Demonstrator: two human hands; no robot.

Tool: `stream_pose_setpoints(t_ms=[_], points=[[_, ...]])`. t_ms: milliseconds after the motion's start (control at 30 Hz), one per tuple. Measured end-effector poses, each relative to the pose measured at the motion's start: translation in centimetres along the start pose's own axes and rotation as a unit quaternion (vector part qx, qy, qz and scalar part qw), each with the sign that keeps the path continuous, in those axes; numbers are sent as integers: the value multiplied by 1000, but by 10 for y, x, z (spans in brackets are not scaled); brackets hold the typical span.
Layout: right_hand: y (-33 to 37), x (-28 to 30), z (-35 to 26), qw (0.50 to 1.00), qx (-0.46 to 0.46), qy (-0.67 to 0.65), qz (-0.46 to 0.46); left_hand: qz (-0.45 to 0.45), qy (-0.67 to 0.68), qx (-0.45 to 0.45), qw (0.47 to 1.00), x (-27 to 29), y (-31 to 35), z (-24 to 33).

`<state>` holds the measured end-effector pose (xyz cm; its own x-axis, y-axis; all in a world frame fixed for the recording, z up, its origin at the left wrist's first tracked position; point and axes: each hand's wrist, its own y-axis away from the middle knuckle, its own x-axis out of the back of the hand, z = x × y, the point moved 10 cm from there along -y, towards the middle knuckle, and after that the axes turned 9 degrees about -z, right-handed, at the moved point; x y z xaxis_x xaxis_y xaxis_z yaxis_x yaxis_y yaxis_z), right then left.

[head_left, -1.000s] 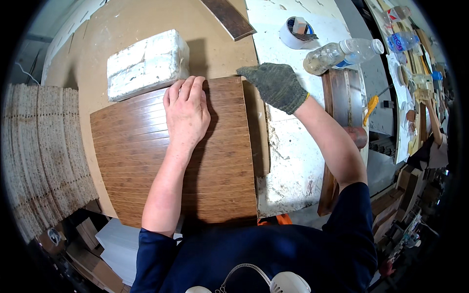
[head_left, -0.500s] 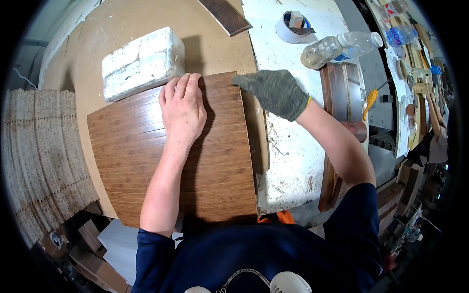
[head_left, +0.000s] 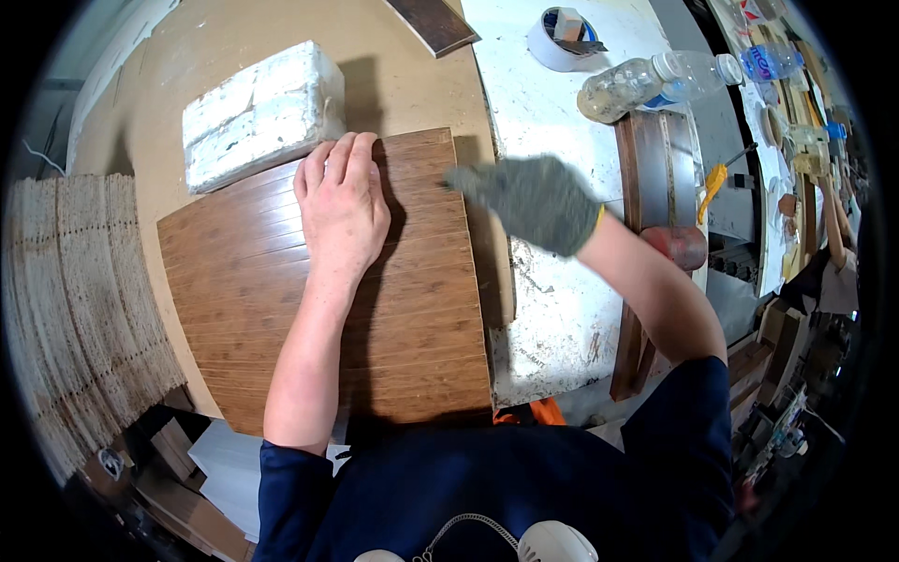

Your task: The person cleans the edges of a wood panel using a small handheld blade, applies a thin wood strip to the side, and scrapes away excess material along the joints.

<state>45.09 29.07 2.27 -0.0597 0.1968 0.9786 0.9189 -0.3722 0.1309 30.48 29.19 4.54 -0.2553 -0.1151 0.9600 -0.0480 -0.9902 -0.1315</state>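
Observation:
A stack or panel of brown wood-grain planks, with narrow strips side by side, lies in front of me. My left hand, bare, rests on its far part with the fingers stretched over the far edge. Just beyond those fingers sits a white wrapped block. My right hand wears a dark grey-green knit glove and is slightly blurred. Its fingers are pressed together at the planks' right edge, near the far corner. Whatever they may pinch is hidden.
At right on the white tabletop stand a tape roll with scraps, clear plastic bottles, dark wood strips and a red cylindrical mallet head. A yellow-handled tool lies beyond. Stacked strips stand at left.
My right hand has slid toward me along the planks' right edge. My left hand stays on the planks; the view has shifted slightly.

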Motion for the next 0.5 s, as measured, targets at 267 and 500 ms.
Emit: stream_pose_setpoints(t_ms=[267,500], points=[[59,-17,-71,971,100,-214,-48,9,-1,-2,1000,3,1,5],[-22,30,64,980,-154,-59,110,18,-5,-11,1000,3,0,4]])
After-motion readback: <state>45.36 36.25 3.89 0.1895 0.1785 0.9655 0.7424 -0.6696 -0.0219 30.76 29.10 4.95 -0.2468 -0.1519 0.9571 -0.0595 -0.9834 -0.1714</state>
